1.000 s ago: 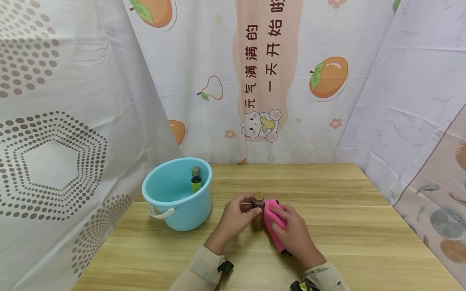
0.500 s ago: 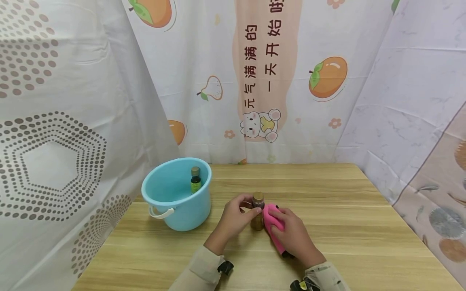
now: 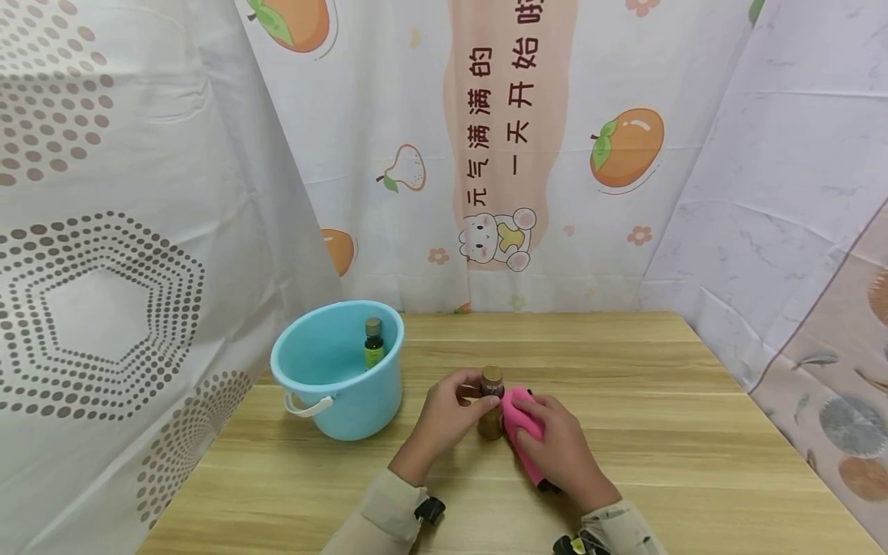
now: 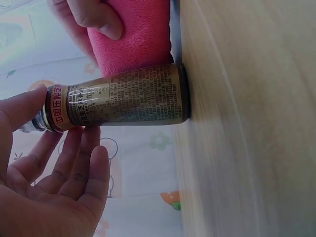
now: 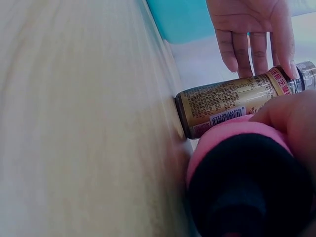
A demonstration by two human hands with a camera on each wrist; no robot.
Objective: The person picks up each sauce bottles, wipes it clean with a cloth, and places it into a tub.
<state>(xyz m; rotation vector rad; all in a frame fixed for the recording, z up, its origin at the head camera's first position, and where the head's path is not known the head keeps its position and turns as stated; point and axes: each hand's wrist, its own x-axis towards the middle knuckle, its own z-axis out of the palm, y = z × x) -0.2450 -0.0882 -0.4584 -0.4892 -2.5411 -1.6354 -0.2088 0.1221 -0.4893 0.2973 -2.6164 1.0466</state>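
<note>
A sesame oil bottle [image 3: 491,425] with a gold label and a brown cap stands upright on the table. My left hand [image 3: 447,416] holds it near the neck, thumb on one side and fingertips on the other, as the left wrist view also shows. In my right hand [image 3: 563,451] is a pink plush cloth [image 4: 140,37] with black ends, gripped between thumb and fingers. Its pink side lies against the bottle's right side in the head view. The right wrist view shows the barcode low on the label, just above the cloth.
To the left stands a light blue bucket [image 3: 361,408] with a white handle. Inside it is a dark bottle [image 3: 374,348] with a yellow-green label. The wooden table [image 3: 694,432] runs back to printed curtains [image 3: 590,262].
The right hand and the pink cloth have shifted slightly, the cloth's far end lying a little nearer to me. The left hand and the bottle have stayed in place.
</note>
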